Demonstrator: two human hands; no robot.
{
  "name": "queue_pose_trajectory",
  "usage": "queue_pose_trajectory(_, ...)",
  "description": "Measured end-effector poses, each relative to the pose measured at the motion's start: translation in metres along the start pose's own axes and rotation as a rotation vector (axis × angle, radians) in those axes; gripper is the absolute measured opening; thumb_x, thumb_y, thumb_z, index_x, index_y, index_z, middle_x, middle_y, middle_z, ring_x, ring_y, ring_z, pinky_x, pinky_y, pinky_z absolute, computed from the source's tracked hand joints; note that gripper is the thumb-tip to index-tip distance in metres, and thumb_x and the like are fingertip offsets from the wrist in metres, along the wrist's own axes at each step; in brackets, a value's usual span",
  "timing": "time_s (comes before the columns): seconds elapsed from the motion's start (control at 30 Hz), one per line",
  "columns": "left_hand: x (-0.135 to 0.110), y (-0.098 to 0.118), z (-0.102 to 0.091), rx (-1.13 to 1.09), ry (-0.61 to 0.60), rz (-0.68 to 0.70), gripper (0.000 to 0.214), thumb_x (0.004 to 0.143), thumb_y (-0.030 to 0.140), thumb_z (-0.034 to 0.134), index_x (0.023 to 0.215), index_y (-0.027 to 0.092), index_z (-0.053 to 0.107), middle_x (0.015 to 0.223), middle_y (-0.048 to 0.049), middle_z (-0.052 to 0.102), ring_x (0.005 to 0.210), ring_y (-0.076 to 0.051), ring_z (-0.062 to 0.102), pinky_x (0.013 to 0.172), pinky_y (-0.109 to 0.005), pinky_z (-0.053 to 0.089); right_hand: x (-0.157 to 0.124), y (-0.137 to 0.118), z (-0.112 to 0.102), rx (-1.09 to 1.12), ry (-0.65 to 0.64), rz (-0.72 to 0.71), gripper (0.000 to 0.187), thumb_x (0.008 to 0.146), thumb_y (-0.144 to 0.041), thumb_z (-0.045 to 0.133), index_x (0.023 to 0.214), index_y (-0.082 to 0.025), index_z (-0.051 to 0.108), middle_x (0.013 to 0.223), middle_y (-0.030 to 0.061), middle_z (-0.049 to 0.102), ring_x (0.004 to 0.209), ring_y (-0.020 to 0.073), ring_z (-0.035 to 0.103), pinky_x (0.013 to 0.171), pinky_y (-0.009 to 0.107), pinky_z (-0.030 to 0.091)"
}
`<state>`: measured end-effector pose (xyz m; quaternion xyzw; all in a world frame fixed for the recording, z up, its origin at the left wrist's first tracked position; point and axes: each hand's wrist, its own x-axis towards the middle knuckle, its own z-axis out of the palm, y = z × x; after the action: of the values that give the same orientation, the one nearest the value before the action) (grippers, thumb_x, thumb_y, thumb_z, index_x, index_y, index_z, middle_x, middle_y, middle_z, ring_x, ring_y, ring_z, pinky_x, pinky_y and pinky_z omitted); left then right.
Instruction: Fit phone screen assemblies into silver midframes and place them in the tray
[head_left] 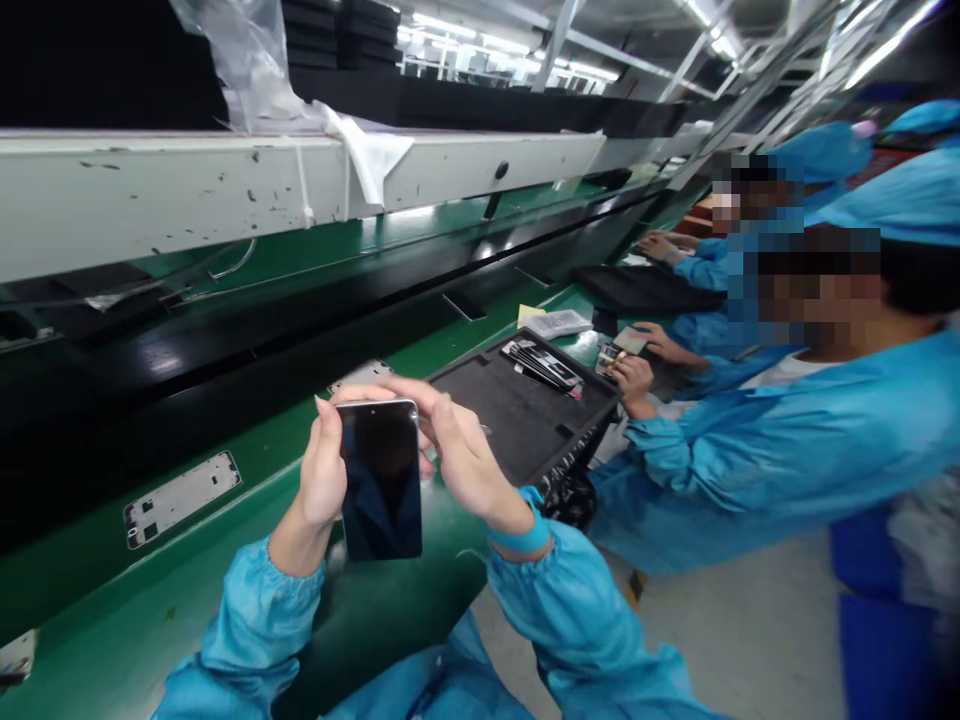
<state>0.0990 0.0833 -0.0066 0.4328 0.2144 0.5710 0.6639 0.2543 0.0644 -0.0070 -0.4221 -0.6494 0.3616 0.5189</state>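
The phone [382,490] was held above the green bench [195,610], dark screen toward the wearer. The left hand [326,465] gripped its left edge. The right hand [465,450] curved at its upper right corner; whether it pinched could not be told. Any print on the strips [544,365] in the black tray [510,430] was too small to read. A scuffed white beam [187,190] spanned the line beneath ceiling lights [442,25].

Around the phone [382,490], between the left hand [325,475] and right hand [471,455]: a plate [182,498] on the bench [225,575] at nine o'clock, a shelf [195,195] at eleven, a tray [517,440] bearing panels [544,367] at two, a co-worker [795,440] near three.
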Motion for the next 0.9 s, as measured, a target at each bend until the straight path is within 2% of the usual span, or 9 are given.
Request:
queue_pose_trajectory(0.07, -0.005, 0.000, 0.004, 0.081, -0.011, 0.002, 0.064, 0.092, 0.082, 0.063, 0.104, 0.022, 0.082, 0.105, -0.0102, 0.082, 0.099, -0.033, 0.080, 0.086, -0.043, 0.066, 0.001, -0.010, -0.007, 0.060, -0.091, 0.078, 0.081, 0.105, -0.084, 0.031, 0.071, -0.020, 0.065, 0.050, -0.0008, 0.050, 0.046, 0.0135, 0.051, 0.045, 0.026, 0.044)
queue_pose_trajectory(0.13, -0.010, 0.000, 0.009, 0.178, 0.003, 0.052, 0.061, 0.093, 0.079, 0.065, 0.101, 0.021, 0.085, 0.104, -0.0104, 0.082, 0.101, -0.033, 0.078, 0.087, -0.040, 0.064, 0.000, -0.014, -0.011, 0.071, -0.087, 0.077, 0.078, 0.103, -0.085, 0.037, 0.059, -0.022, 0.051, 0.042, -0.0028, 0.044, 0.039, 0.0115, 0.044, 0.041, 0.025, 0.035)
queue_pose_trajectory(0.23, -0.013, -0.003, 0.015, 0.267, 0.014, 0.123, 0.055, 0.092, 0.072, 0.072, 0.098, 0.020, 0.087, 0.104, -0.0116, 0.081, 0.108, -0.033, 0.076, 0.098, -0.040, 0.060, -0.002, -0.013, -0.013, 0.034, -0.052, 0.059, 0.074, 0.102, -0.083, 0.045, 0.062, -0.022, 0.054, 0.046, -0.0023, 0.048, 0.043, 0.0121, 0.046, 0.043, 0.026, 0.036)
queue_pose_trajectory(0.33, -0.005, -0.010, 0.016, 0.310, 0.050, 0.164, 0.050, 0.090, 0.068, 0.078, 0.094, 0.020, 0.087, 0.103, -0.0117, 0.082, 0.113, -0.033, 0.075, 0.103, -0.039, 0.057, -0.001, -0.002, -0.013, -0.001, 0.018, 0.031, 0.072, 0.100, -0.084, 0.050, 0.071, -0.020, 0.063, 0.060, 0.0008, 0.058, 0.059, 0.0163, 0.057, 0.055, 0.029, 0.048)
queue_pose_trajectory(0.47, 0.016, -0.011, 0.007, 0.128, 0.248, 0.074, 0.047, 0.095, 0.067, 0.073, 0.095, 0.020, 0.080, 0.092, -0.0087, 0.082, 0.086, -0.029, 0.080, 0.085, -0.041, 0.065, -0.011, 0.018, -0.014, -0.004, -0.064, 0.071, 0.070, 0.102, -0.084, 0.042, 0.100, -0.020, 0.071, 0.092, 0.0071, 0.073, 0.085, 0.0215, 0.070, 0.073, 0.033, 0.059)
queue_pose_trajectory(0.57, 0.027, -0.002, -0.001, -0.070, 0.378, 0.040, 0.043, 0.104, 0.063, 0.062, 0.101, 0.021, 0.074, 0.094, -0.0084, 0.083, 0.078, -0.028, 0.081, 0.076, -0.042, 0.068, -0.026, 0.026, -0.020, 0.026, -0.389, 0.183, 0.070, 0.106, -0.080, 0.037, 0.083, -0.021, 0.065, 0.078, 0.0053, 0.071, 0.067, 0.0176, 0.067, 0.062, 0.030, 0.057)
queue_pose_trajectory(0.63, 0.028, 0.003, -0.002, -0.126, 0.409, 0.074, 0.042, 0.106, 0.062, 0.058, 0.101, 0.022, 0.071, 0.100, -0.0080, 0.083, 0.086, -0.027, 0.082, 0.081, -0.042, 0.069, -0.032, 0.029, -0.025, 0.046, -0.498, 0.217, 0.073, 0.107, -0.080, 0.035, 0.073, -0.021, 0.060, 0.063, 0.0025, 0.065, 0.054, 0.0141, 0.059, 0.054, 0.027, 0.050)
queue_pose_trajectory(0.77, 0.021, 0.005, 0.002, -0.210, 0.334, 0.079, 0.040, 0.103, 0.066, 0.062, 0.119, 0.030, 0.066, 0.119, -0.0064, 0.082, 0.100, -0.027, 0.082, 0.090, -0.045, 0.069, -0.033, 0.038, -0.023, 0.031, -0.442, 0.174, 0.081, 0.103, -0.086, 0.038, 0.056, -0.021, 0.052, 0.046, -0.0012, 0.050, 0.043, 0.0094, 0.044, 0.048, 0.024, 0.039)
queue_pose_trajectory(0.9, 0.020, -0.004, 0.006, -0.217, 0.302, 0.118, 0.042, 0.096, 0.058, 0.078, 0.122, 0.030, 0.062, 0.110, -0.0057, 0.083, 0.088, -0.022, 0.080, 0.084, -0.037, 0.068, -0.035, 0.056, -0.004, 0.168, -0.337, 0.216, 0.082, 0.089, -0.094, 0.053, 0.049, -0.023, 0.044, 0.041, -0.0030, 0.044, 0.039, 0.0086, 0.038, 0.042, 0.025, 0.031)
